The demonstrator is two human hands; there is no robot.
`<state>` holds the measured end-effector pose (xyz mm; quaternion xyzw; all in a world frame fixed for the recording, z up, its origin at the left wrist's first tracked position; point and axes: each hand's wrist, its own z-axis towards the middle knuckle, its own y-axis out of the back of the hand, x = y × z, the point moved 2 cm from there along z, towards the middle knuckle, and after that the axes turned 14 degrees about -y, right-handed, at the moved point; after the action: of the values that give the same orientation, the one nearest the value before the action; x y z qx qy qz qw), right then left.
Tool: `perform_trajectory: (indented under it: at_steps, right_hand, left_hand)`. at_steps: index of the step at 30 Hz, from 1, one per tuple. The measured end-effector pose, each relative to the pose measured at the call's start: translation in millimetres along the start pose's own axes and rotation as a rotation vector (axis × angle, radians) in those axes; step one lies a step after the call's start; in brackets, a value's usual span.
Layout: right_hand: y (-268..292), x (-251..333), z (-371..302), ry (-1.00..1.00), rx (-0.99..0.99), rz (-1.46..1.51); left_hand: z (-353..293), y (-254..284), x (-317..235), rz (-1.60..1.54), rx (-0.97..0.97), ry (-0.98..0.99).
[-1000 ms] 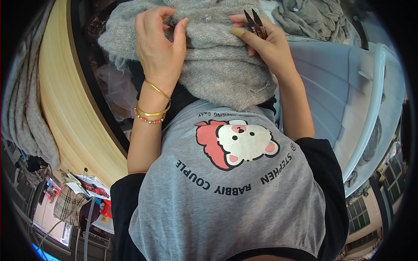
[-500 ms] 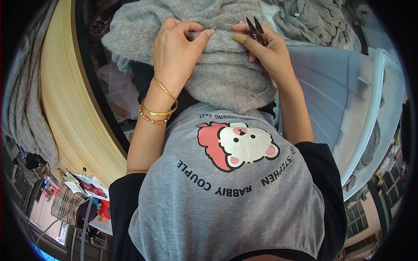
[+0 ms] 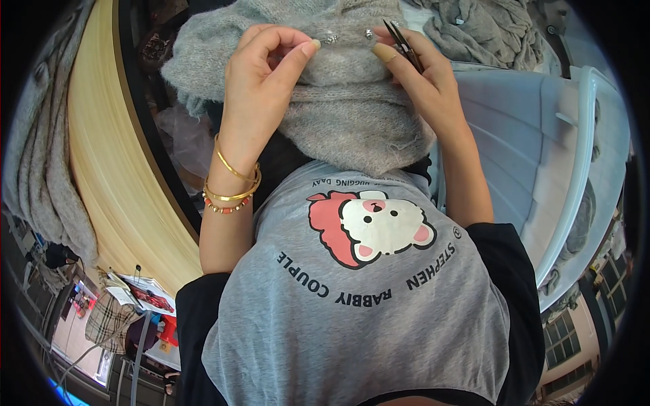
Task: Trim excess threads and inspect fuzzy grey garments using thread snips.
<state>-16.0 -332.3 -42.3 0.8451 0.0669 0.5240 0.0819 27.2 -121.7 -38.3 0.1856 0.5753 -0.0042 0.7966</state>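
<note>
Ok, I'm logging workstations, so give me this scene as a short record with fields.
Left hand: thumb and forefinger pinched beside a sparkly ornament; anything between them too small to tell
Right hand: holds small dark snips
Knit: fuzzy grey, bunched beneath both hands
Left side: pale wood-grain surface
Right side: bluish plastic bin

Lying in soft, bumpy folds at the far middle as fuzzy grey knit (image 3: 349, 125). Wearing sparkly little bits (image 3: 369, 33) on its far part. Tilting over its right side as small dark snips (image 3: 406, 49), pointing far and left, looking almost closed.
</note>
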Motion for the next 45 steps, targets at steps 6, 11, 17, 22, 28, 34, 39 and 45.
perform_trajectory:
  at_steps: [6,11,17,22,28,34,39,45]
  right_hand:
    - [8,27,-8,0.464,-0.061,-0.193]
    - [8,43,-20,0.510,-0.126,-0.493]
    - [3,47,-30,0.531,0.008,-0.386]
    - [7,33,-30,0.466,0.015,-0.091]
    - [22,30,-32,0.335,-0.007,-0.020]
    - [14,41,-23,0.418,-0.075,-0.148]
    - [1,56,-17,0.549,-0.148,-0.401]
    - [-4,60,-16,0.577,-0.153,-0.479]
  left_hand:
    - [3,5,-19,-0.258,0.005,-0.054]
    - [1,-2,-28,-0.389,0.009,0.022]
    - [19,-17,-12,-0.277,-0.008,-0.192]
    - [47,-29,6,-1.080,0.034,-0.840]
    - [35,-6,-48,-0.432,0.100,-0.134]
    - [31,-7,-34,-0.415,0.025,-0.082]
    - [32,-15,-23,-0.748,-0.032,-0.415]
    - [22,-6,-40,-0.342,0.007,-0.062]
